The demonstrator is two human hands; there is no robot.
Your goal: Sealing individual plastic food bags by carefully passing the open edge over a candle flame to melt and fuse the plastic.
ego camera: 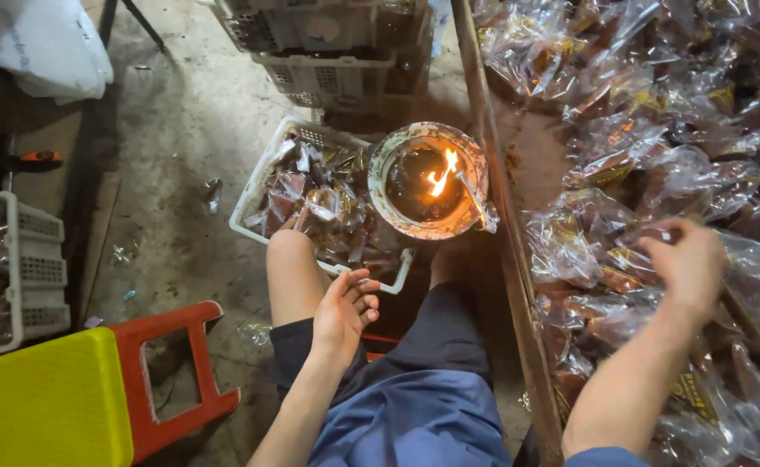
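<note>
Packets point(657, 156) of clear plastic, heaped on the table at my right; my right hand point(687, 264) rests on the pile, fingers curled, grasp not discernible. My left hand point(345, 311) hangs open and empty over my knee, farther off, near the burning pot point(427, 180).

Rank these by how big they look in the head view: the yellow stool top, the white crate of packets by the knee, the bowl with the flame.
1. Yellow stool top, though it is cut by the frame and looks nearer the camera.
2. White crate of packets, partly hidden behind the bowl.
3. Bowl with the flame.
</note>
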